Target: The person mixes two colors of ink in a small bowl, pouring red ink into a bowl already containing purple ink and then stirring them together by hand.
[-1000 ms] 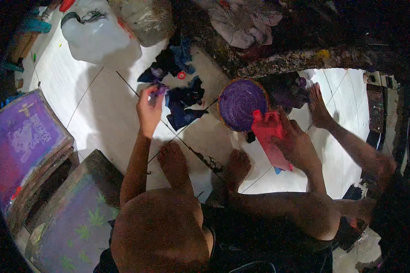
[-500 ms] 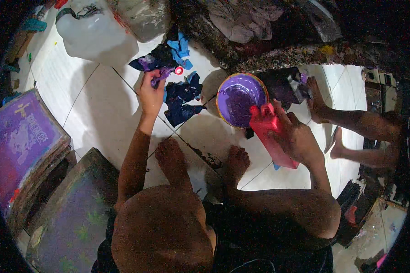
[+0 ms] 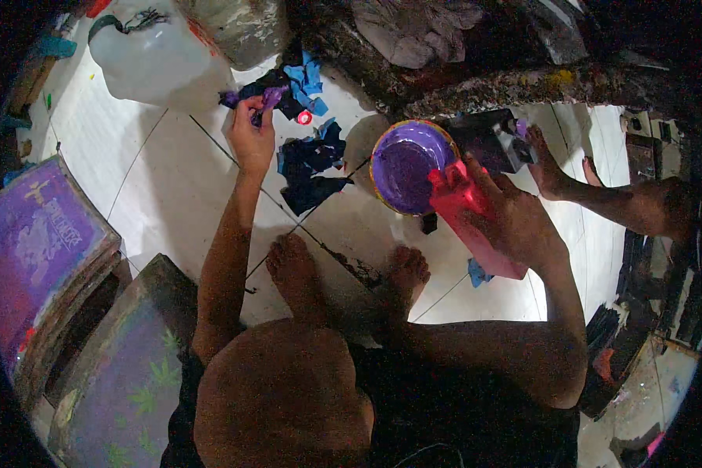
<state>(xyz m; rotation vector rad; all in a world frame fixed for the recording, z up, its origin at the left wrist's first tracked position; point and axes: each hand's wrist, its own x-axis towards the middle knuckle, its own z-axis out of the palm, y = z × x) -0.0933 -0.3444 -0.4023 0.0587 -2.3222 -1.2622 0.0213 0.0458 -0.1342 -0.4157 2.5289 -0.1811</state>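
With fingers pinched, my left hand (image 3: 251, 144) holds a dark, purple-stained rag (image 3: 271, 97) above the tiled floor. Dark blue cloth scraps (image 3: 313, 152) and a light blue scrap (image 3: 308, 80) lie beside it, with a small red-and-white round piece (image 3: 304, 118) among them. My right hand (image 3: 515, 218) is wrapped round a red boxy plastic bottle (image 3: 464, 199). The bottle tilts, its upper end at the right rim of a round tub (image 3: 390, 148) that is purple inside. Whether anything flows from the bottle cannot be seen.
A translucent jerrycan (image 3: 152, 66) stands at the far left. Printing screens, one purple (image 3: 51, 222) and one grey-green (image 3: 132, 374), lean at the left. Another person's foot (image 3: 546, 168) is right of a black object (image 3: 487, 140). A paint-crusted ledge (image 3: 515, 93) runs along the back.
My left hand has shifted slightly left and back with the rag. The red bottle has moved a little right and back. The other person's legs have changed position at the right.
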